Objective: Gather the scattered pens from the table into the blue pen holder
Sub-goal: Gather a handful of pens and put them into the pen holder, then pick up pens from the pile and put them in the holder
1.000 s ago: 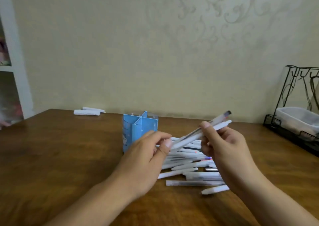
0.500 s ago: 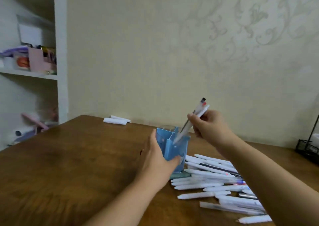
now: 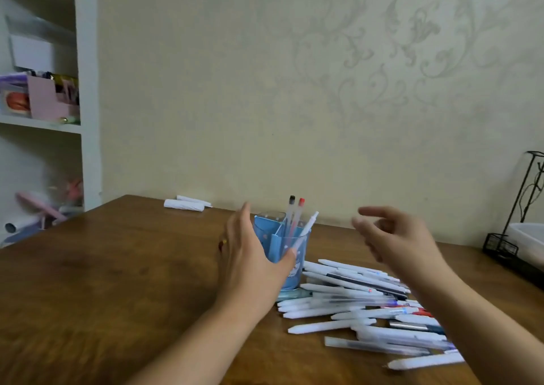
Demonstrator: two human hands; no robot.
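The blue pen holder (image 3: 290, 272) stands on the wooden table (image 3: 117, 281), and three pens (image 3: 294, 222) stick up out of it: one black-capped, one red-capped, one white. My left hand (image 3: 250, 264) lies against the holder's left side with straight fingers, its thumb across the front wall. My right hand (image 3: 394, 237) hovers to the right of the holder, above the table, blurred, with its fingers loosely spread and nothing in them. Several white pens (image 3: 368, 305) lie in a loose pile right of the holder, under my right forearm.
Two white rolled items (image 3: 185, 204) lie at the table's back edge by the wall. A black wire rack (image 3: 506, 243) with a white tray stands at the right edge. A white shelf unit (image 3: 85, 105) with clutter is at the far left.
My right hand has let go of the pens, which now stand in the holder, and has drawn back to the right. My left hand's fingers have straightened beside the holder.
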